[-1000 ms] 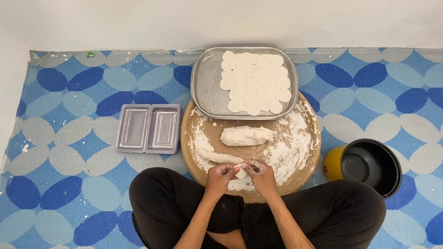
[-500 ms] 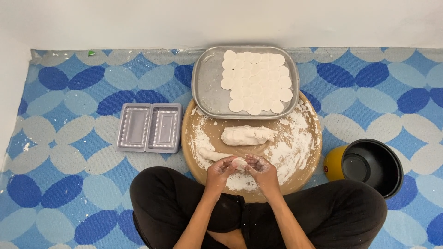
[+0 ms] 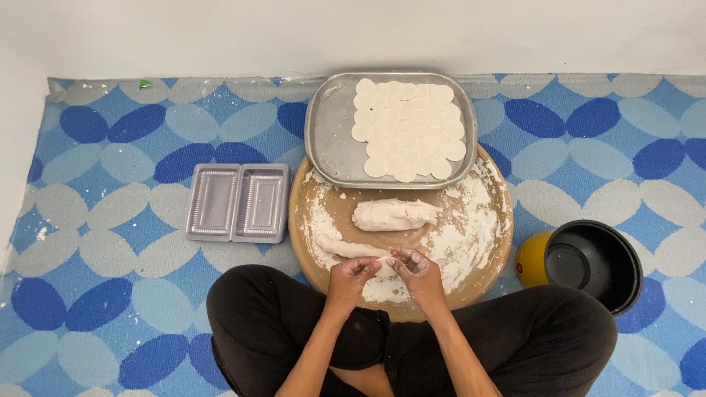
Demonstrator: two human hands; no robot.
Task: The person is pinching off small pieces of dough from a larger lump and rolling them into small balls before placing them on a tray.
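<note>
My left hand (image 3: 350, 278) and my right hand (image 3: 418, 273) meet over the near part of a round floured wooden board (image 3: 485, 242). Between their fingertips they pinch a small piece of dough (image 3: 384, 265), at the end of a thin dough roll (image 3: 346, 248) lying on the board. A thicker dough log (image 3: 393, 215) lies in the board's middle. Behind it a metal tray (image 3: 331, 140) holds several flat round dough discs (image 3: 408, 129).
A grey twin-compartment plastic container (image 3: 237, 204) lies on the blue patterned mat left of the board. A yellow pot with a black inside (image 3: 588, 263) stands at the right, next to my knee. A white wall runs along the back.
Both hands kept working the small dough piece, lifting it slightly half a second ago and now lowering it to the roll's end. Nothing else moved.
</note>
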